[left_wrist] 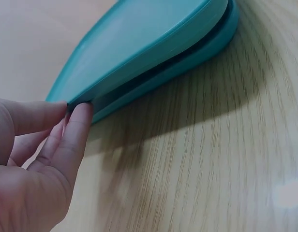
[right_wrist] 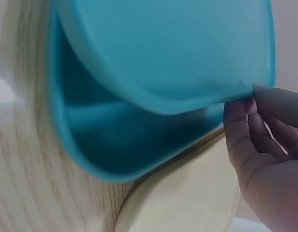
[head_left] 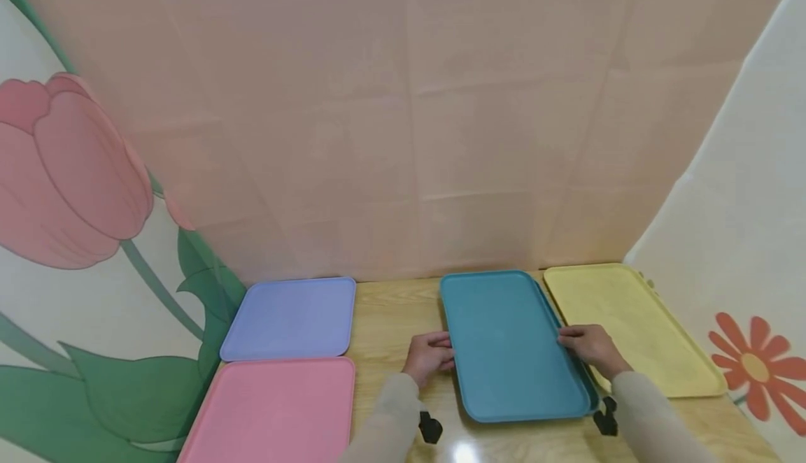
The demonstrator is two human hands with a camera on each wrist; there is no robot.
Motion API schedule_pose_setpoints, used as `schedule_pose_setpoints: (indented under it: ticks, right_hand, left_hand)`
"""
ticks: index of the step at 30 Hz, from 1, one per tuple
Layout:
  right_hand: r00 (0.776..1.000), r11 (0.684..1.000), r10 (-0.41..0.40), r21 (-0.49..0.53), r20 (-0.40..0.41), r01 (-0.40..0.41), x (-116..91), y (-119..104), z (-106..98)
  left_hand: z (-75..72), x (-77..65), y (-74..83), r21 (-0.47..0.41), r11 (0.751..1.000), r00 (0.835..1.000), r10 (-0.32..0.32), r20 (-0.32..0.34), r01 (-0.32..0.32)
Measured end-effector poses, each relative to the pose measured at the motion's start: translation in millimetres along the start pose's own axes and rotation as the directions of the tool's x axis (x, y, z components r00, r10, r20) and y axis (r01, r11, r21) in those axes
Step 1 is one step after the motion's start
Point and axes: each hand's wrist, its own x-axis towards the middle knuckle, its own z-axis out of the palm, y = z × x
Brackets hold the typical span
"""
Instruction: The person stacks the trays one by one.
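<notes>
Two teal trays of like shape are stacked, one over the other. Both hands hold the upper teal tray (head_left: pixel 513 351) by its long sides, with its right side lifted off the lower teal tray (right_wrist: pixel 115 140). My left hand (head_left: pixel 430 356) pinches the left rim, thumb at the top edge and fingers beneath, as the left wrist view shows. On the opposite side my right hand (head_left: pixel 593 349) pinches the right rim between thumb and fingers. A dark gap separates the two trays in both wrist views. Most of the lower tray is hidden under the upper one.
A yellow tray (head_left: pixel 632 330) lies close to the right of the teal pair, partly under my right hand. At the left, a lavender tray (head_left: pixel 292 319) lies behind a pink tray (head_left: pixel 277 414). Wooden table (head_left: pixel 393 309) shows between them. A beige cloth (head_left: pixel 403 134) hangs behind.
</notes>
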Motion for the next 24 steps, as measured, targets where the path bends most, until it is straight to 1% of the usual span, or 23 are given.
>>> schedule_pose_setpoints:
  ticks: [4,7,11,14,18,24]
  right_hand:
    - [1.000,1.000,0.001,-0.011,-0.015,-0.001,2.2,5.6,-3.8]
    - [1.000,0.999,-0.004,-0.032,-0.031,0.003,5.0,10.4,-6.2]
    - [0.999,0.997,-0.010,-0.071,-0.044,0.007,8.7,15.8,-8.9]
    - [0.998,0.994,-0.010,-0.107,-0.059,0.003,9.5,18.0,-10.4]
    - [0.998,0.992,-0.004,-0.123,-0.069,-0.004,8.7,20.3,-11.1]
    - [0.997,0.990,-0.026,-0.142,-0.073,0.016,10.4,21.8,-12.0]
  left_hand:
    - [9.2,0.1,-1.0,-0.008,1.000,1.000,0.014,-0.019,-0.014]
    - [16.6,0.7,-2.5,-0.035,0.999,0.999,0.013,-0.036,-0.014]
    - [25.2,2.8,-5.6,-0.071,0.997,0.998,0.005,-0.057,-0.009]
    - [30.6,5.4,-8.3,-0.076,0.997,0.998,0.005,-0.066,-0.010]
    - [35.7,6.8,-10.5,-0.071,0.997,0.997,-0.002,-0.078,-0.003]
    - [38.9,4.6,-9.6,-0.060,0.998,0.996,-0.014,-0.090,0.009]
